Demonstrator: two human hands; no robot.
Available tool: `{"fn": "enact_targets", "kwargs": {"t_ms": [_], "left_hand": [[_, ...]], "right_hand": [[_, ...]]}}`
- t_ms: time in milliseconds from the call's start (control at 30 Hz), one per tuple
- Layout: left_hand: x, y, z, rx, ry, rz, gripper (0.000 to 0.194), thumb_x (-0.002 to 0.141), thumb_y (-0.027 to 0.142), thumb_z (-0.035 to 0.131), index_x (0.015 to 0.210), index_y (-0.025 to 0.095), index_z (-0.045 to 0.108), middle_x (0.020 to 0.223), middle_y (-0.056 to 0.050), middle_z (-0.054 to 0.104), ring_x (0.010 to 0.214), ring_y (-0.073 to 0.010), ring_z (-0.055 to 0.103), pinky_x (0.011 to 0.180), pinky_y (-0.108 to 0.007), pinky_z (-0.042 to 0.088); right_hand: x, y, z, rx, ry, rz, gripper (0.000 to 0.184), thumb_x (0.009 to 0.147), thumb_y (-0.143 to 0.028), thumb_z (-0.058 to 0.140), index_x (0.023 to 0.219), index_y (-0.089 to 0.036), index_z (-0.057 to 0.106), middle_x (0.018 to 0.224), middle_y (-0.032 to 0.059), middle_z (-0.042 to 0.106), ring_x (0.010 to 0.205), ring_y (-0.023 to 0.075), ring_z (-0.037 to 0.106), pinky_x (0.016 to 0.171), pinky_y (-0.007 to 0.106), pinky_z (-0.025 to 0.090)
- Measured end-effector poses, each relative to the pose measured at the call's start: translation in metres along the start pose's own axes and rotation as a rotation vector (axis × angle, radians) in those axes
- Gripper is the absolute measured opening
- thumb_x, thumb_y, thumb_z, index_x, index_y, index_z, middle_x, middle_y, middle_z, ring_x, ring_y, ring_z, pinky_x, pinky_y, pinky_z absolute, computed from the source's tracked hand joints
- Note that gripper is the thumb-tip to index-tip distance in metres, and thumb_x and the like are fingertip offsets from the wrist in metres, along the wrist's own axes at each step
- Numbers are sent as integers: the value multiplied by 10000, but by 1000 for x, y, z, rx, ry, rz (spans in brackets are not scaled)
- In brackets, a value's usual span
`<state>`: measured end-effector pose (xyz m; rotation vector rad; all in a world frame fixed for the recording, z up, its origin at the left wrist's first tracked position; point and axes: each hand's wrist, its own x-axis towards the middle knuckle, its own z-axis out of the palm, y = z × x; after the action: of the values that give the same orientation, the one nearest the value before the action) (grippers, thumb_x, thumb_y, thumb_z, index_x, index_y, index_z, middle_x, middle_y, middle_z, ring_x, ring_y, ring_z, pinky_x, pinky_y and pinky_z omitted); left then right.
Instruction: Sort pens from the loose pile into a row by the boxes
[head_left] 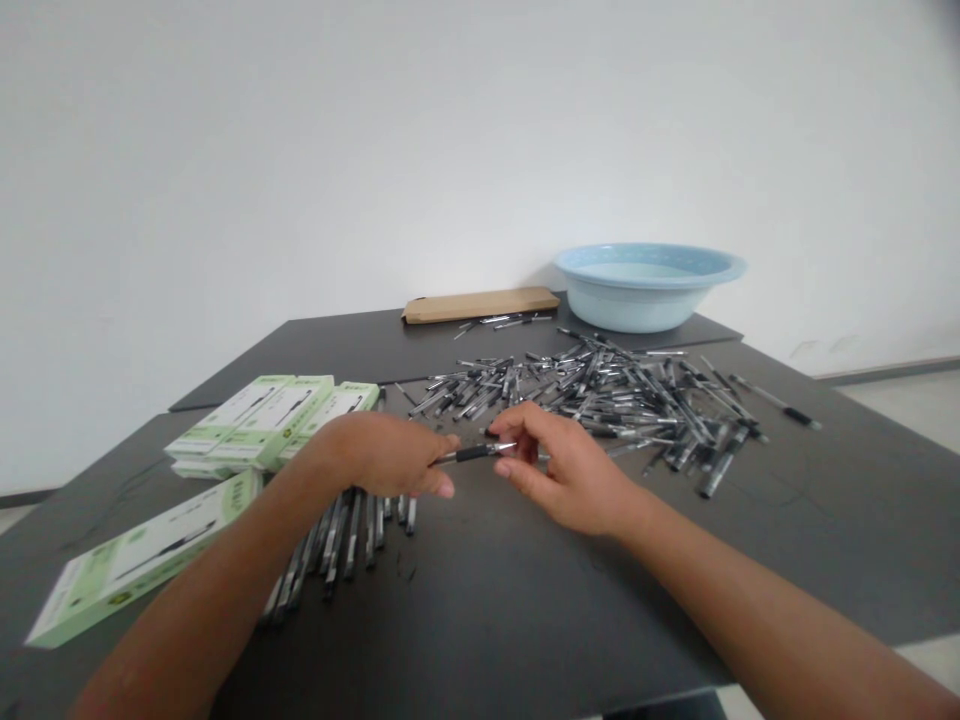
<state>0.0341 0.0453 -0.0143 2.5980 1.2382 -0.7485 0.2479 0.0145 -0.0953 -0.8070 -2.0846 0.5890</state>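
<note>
My left hand (394, 455) pinches the rear of a pen (472, 453) that has a black grip and a clear barrel. The pen lies nearly level above the table, its bare metal tip pointing right. My right hand (559, 465) is curled around that tip, thumb below and fingers above. A small dark piece (489, 433) shows at its fingertips; I cannot make out what it is. Under my left wrist, several pens (352, 530) lie side by side in a row. Just beyond my right hand spreads a loose heap of pens (600, 385).
Green-and-white pen boxes (262, 420) are stacked at the left, and one more box (150, 550) lies nearer me. A light blue basin (637, 305) stands at the back right. Beside it lies a flat brown cardboard piece (480, 303). All rest on a dark table (480, 620) against a white wall.
</note>
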Motion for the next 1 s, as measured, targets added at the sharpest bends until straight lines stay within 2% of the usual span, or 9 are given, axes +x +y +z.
{"fn": "enact_targets", "kwargs": {"t_ms": [300, 467, 567, 667, 767, 867, 1000], "left_hand": [[-2, 10, -10, 19, -106, -51, 554, 907, 444, 459, 1382, 160, 461, 1185, -178, 667, 1013, -333, 646, 759, -369, 500], [-2, 12, -10, 24, -99, -49, 564, 904, 447, 449, 1379, 144, 466, 1193, -184, 662, 1017, -329, 644, 767, -365, 495], [-1, 12, -10, 24, -112, -46, 586, 907, 449, 440, 1402, 135, 439, 1212, -184, 652, 1030, -318, 637, 778, -353, 493], [0, 10, -8, 9, -118, -38, 595, 911, 447, 436, 1417, 135, 418, 1189, -175, 666, 1017, -310, 642, 776, -348, 496], [1, 7, -6, 8, -96, -38, 565, 895, 446, 456, 1382, 161, 467, 1152, -167, 684, 977, -320, 656, 750, -361, 502], [2, 6, -5, -3, -96, -39, 549, 886, 438, 464, 1364, 167, 490, 1122, -164, 696, 959, -326, 661, 736, -359, 502], [0, 9, -8, -7, -117, -42, 570, 899, 424, 450, 1394, 142, 454, 1137, -171, 689, 973, -319, 656, 747, -345, 497]], "right_hand": [[2, 0, 1, -52, 18, -23, 138, 840, -124, 543, 938, -208, 496, 809, 1, 559, 703, 132, 531, 641, 247, 412], [3, 0, 1, -55, 14, -24, 39, 871, -175, 539, 903, -197, 532, 795, 8, 577, 703, 135, 531, 640, 248, 403], [2, 0, 1, -16, 5, -14, 139, 872, -223, 566, 1004, -193, 535, 832, 16, 594, 707, 135, 555, 641, 247, 421], [1, 0, 1, -11, 3, -14, 244, 851, -202, 586, 1083, -195, 508, 863, 17, 597, 704, 133, 562, 647, 247, 430], [3, 0, 0, -48, 5, -54, 148, 862, -163, 550, 1005, -197, 537, 862, 22, 600, 731, 138, 551, 669, 250, 421], [5, 1, 0, -84, -7, -88, 44, 899, -207, 528, 902, -189, 568, 819, 24, 602, 746, 144, 544, 679, 252, 405], [4, 2, 0, -55, -32, -39, 196, 895, -339, 566, 1021, -189, 566, 842, 29, 628, 710, 143, 565, 653, 252, 417]]}}
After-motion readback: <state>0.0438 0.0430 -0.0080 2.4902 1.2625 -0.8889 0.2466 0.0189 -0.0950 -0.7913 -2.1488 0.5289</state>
